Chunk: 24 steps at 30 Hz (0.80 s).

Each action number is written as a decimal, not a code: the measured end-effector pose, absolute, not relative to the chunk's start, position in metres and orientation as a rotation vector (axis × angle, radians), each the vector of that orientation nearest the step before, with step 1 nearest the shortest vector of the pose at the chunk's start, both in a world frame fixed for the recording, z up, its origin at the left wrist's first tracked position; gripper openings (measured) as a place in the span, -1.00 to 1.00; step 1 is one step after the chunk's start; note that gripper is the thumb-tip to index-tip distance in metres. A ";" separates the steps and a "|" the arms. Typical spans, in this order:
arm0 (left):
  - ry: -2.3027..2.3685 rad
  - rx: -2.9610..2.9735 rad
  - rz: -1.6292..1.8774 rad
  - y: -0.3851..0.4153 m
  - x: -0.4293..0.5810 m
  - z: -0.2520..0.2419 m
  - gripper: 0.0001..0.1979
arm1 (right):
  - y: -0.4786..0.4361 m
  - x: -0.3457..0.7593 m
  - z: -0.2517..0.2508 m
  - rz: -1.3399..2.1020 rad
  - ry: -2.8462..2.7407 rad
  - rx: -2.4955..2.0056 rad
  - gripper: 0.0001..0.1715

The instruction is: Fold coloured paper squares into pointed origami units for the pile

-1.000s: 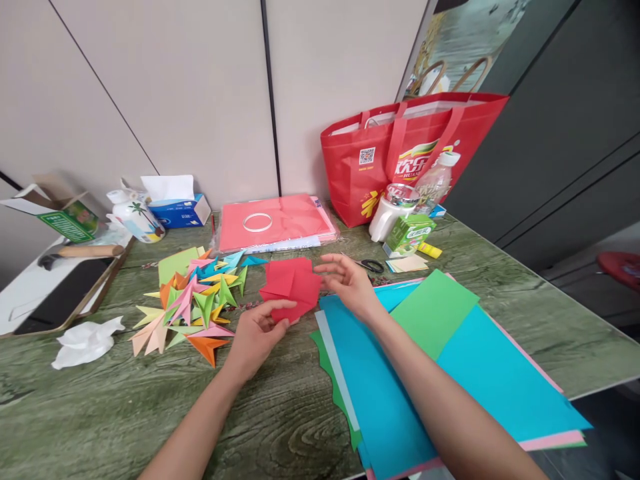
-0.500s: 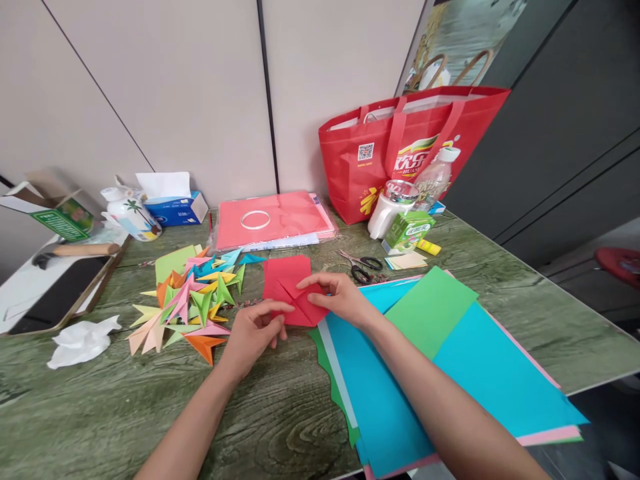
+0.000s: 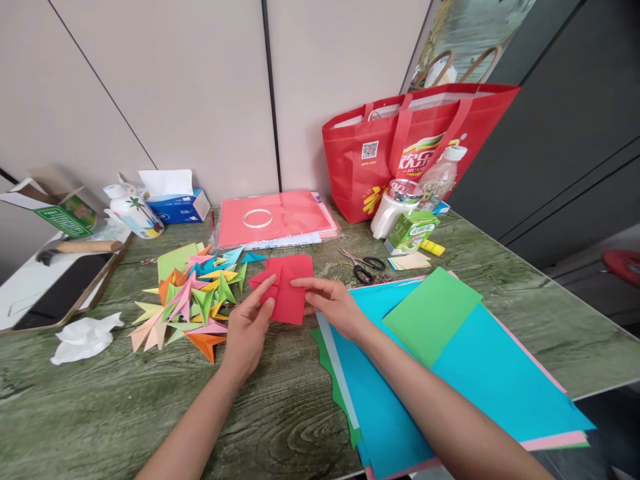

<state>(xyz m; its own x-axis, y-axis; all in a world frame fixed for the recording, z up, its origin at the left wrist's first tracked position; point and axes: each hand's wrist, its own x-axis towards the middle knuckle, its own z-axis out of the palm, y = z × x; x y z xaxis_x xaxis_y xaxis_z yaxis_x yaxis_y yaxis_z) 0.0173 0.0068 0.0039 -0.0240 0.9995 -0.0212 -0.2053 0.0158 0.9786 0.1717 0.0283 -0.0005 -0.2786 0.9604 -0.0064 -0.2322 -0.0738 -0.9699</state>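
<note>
A partly folded red paper [image 3: 284, 293] lies over other red paper near the middle of the table, creases showing on its left part. My left hand [image 3: 249, 327] pinches its left side between thumb and fingers. At its right edge my right hand [image 3: 333, 303] grips the paper, index finger on top and thumb partly hidden. Left of the hands is a pile of folded paper pieces [image 3: 203, 290] in orange, green, pink, yellow and blue. Large blue sheets [image 3: 480, 373] lie under my right forearm, with a green sheet [image 3: 434, 313] on top.
Scissors [image 3: 364, 265] lie behind my right hand. Farther back stand a red bag [image 3: 355, 173], a white mug [image 3: 387, 215], a bottle [image 3: 440, 177] and a green carton [image 3: 413, 232]. Crumpled tissue [image 3: 86, 338], a phone [image 3: 63, 293] and a tissue box [image 3: 183, 207] are at left.
The folded red paper has turned, its pointed part now facing left instead of toward the lower right. My left hand has moved up onto its left side, and my right hand has shifted slightly.
</note>
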 end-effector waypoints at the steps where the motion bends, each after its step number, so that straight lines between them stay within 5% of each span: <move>1: 1.052 0.987 1.304 0.008 0.017 0.004 -0.53 | 0.028 0.172 -0.001 1.525 -1.254 -0.896 -0.65; 15: 0.860 0.794 1.251 0.010 0.014 0.010 -0.58 | 0.026 0.178 0.002 1.182 -1.592 -0.954 -0.61; 24: 0.848 0.892 1.156 0.004 0.019 0.009 -0.63 | 0.029 0.176 0.001 1.002 -1.522 -1.088 -0.81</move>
<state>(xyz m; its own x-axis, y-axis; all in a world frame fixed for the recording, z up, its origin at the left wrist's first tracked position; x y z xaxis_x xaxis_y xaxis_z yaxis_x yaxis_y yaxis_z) 0.0190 0.0036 0.0090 0.1941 0.9764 -0.0945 -0.3834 0.1642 0.9089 0.1760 0.0289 0.0013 -0.1237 0.9624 0.2418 0.1583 0.2597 -0.9526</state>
